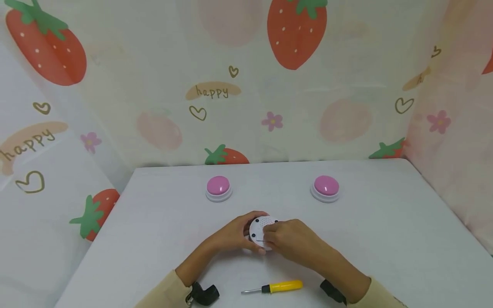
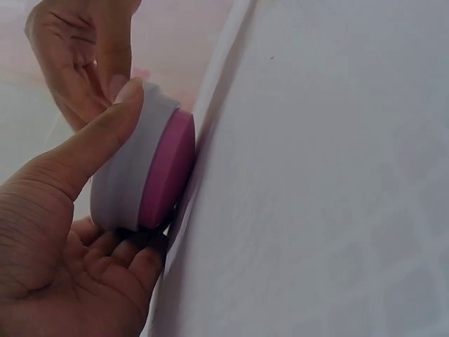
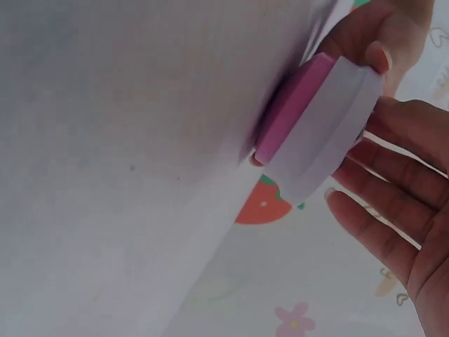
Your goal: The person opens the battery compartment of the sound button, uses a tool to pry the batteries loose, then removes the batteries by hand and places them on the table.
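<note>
A round push button point(image 1: 259, 229) with a white base and a pink dome lies dome down on the table. Its underside faces up and shows small holes, dark round spots and a cover outline. My left hand point(image 1: 240, 233) grips its sides, the thumb at the near side and the fingers round the far side. The pink dome point(image 2: 168, 168) shows low against the tabletop in the left wrist view. My right hand point(image 1: 290, 239) has its fingertips at the underside; in the right wrist view its fingers point(image 3: 393, 189) are fairly straight. Those fingertips' exact contact is partly hidden.
Two more pink-domed buttons stand upright farther back, one on the left point(image 1: 218, 188) and one on the right point(image 1: 325, 188). A yellow-handled screwdriver point(image 1: 283, 286) lies near the front, between the forearms. A strawberry-patterned backdrop point(image 1: 269, 85) rises behind the white table point(image 1: 173, 205).
</note>
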Available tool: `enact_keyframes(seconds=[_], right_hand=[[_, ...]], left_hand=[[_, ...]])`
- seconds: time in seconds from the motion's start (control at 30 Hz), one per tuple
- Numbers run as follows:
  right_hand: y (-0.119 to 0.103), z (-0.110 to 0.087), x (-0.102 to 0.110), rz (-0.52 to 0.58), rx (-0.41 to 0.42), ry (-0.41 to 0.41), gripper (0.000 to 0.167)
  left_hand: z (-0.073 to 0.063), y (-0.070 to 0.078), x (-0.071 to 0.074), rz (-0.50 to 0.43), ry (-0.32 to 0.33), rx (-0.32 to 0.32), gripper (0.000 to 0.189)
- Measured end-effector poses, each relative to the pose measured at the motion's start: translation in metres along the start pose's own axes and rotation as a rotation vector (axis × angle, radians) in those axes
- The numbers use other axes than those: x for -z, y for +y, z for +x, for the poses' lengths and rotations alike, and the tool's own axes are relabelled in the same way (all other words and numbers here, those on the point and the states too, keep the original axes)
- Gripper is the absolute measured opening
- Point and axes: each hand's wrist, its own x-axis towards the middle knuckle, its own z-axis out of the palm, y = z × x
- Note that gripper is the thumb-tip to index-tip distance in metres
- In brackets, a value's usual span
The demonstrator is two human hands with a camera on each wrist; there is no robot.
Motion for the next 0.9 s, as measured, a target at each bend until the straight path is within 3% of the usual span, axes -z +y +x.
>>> enact_keyframes(seconds=[0.27, 0.37, 0.63, 0.9], right_hand=[[-0.0040, -0.0002, -0.0033, 0.011, -0.005, 0.073, 0.009], [-0.0056, 0.0009, -0.0044, 0.010, -0.028, 0.057, 0.010], [-0.0102, 0.0035, -0.0055, -0.056, -0.101, -0.089, 0.023], [-0.0077, 0.0024, -0.0068, -0.105, -0.099, -0.082, 0.026]], left_hand=[[-0.0003, -0.0017, -0.0010, -0.022, -0.002, 0.002, 0.086], [-0.0005, -0.0012, -0.0007, -0.027, -0.003, -0.001, 0.085], [-0.0010, 0.0012, -0.0011, -0.023, -0.001, 0.005, 0.086], [0.0006, 0.0031, -0.0020, -0.034, 0.000, 0.009, 0.087]])
